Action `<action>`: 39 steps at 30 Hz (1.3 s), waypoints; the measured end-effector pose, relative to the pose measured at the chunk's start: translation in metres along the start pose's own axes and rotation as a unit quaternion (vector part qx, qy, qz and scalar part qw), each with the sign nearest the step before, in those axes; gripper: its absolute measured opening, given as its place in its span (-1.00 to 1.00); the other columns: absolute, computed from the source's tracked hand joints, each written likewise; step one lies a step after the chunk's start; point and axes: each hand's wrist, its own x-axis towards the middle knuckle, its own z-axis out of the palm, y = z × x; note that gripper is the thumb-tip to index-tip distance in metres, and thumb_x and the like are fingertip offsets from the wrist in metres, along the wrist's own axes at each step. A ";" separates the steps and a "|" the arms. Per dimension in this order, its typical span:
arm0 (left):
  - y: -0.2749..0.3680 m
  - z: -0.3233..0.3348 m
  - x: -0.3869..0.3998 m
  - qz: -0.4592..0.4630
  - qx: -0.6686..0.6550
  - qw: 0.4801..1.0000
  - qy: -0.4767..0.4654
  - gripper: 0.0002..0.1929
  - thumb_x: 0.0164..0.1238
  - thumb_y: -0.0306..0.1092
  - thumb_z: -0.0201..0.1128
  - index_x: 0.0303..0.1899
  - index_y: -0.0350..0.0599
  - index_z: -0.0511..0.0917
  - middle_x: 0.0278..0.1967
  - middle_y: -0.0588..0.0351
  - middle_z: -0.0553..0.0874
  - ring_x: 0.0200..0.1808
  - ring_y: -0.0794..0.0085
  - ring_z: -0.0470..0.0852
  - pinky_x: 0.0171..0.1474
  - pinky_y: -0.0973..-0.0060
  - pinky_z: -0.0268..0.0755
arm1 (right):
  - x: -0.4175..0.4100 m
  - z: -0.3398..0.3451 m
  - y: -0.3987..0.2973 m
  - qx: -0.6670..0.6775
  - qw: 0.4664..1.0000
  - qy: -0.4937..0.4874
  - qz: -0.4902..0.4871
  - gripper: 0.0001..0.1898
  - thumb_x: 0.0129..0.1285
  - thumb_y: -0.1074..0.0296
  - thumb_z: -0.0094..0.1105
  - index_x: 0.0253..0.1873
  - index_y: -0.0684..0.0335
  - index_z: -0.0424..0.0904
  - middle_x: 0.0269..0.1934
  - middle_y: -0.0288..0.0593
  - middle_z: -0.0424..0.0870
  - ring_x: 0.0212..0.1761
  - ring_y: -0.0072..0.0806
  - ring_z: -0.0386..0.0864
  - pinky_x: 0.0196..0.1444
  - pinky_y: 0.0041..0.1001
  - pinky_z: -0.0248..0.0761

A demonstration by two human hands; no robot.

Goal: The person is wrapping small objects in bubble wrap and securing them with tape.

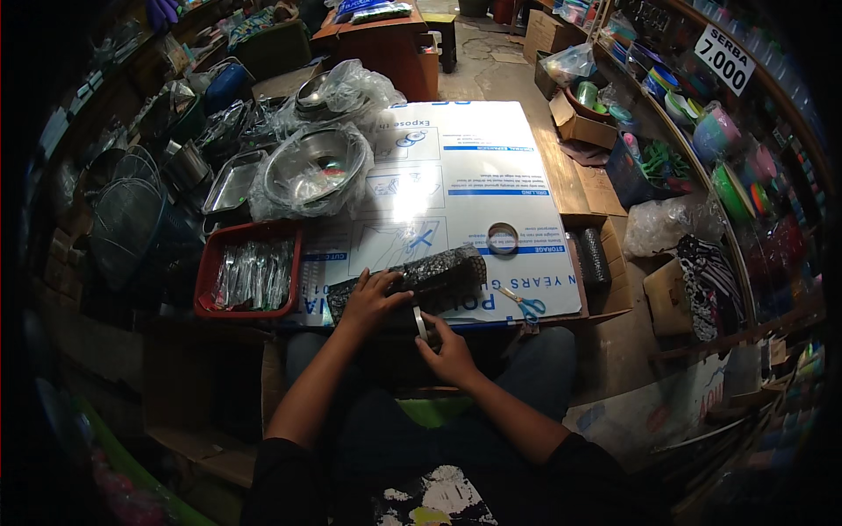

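Note:
A long bundle in black bubble wrap (444, 268) lies slantwise near the front edge of a table covered with a white printed sheet (490, 177). My left hand (371, 299) rests flat on the bundle's left part, fingers spread, pressing it. Just below, at the table edge, my right hand (447, 348) grips a roll of adhesive tape (421, 323), held on edge close to the wrap. Whether a strip joins the roll to the bundle cannot be made out. What the bundle contains is hidden.
Scissors with blue handles (529, 308) and another tape roll (503, 239) lie to the right. A red tray of wrapped cutlery (199, 283) stands left, below plastic-wrapped steel bowls (270, 172). Beside the table's right edge, a cardboard box (618, 299) holds black wrapped bundles.

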 end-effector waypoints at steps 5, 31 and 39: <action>0.030 0.004 -0.015 -0.065 0.104 0.991 0.047 -0.58 0.26 -0.29 0.25 0.15 0.41 0.68 0.11 0.16 0.50 0.20 0.31 0.49 0.23 0.19 0.29 | -0.003 -0.004 0.003 -0.009 1.000 -0.008 0.003 -0.45 0.39 0.31 0.29 0.44 0.11 0.39 -0.16 -0.03 0.75 -0.19 -0.32 0.77 -0.12 -0.38 0.61; 0.073 0.015 -0.011 -0.319 -0.436 0.841 0.038 -0.37 0.55 0.10 0.12 0.55 0.28 0.23 0.06 -0.38 0.70 0.14 -0.23 0.69 0.23 0.17 0.49 | 0.005 -0.004 0.021 0.167 0.981 -0.072 0.061 -0.50 0.44 0.45 0.26 0.40 0.25 0.32 0.11 -0.10 0.64 0.14 -0.50 0.60 0.17 -0.47 0.48; 0.068 0.005 -0.011 -0.322 -0.479 0.816 -0.020 -0.33 0.56 0.10 0.09 0.60 0.37 0.11 0.27 -0.39 0.58 0.33 -0.25 0.54 0.35 0.16 0.41 | 0.005 -0.001 0.020 0.233 0.967 -0.072 0.073 -0.52 0.44 0.51 0.23 0.39 0.29 0.32 0.09 -0.12 0.64 0.14 -0.54 0.59 0.19 -0.52 0.48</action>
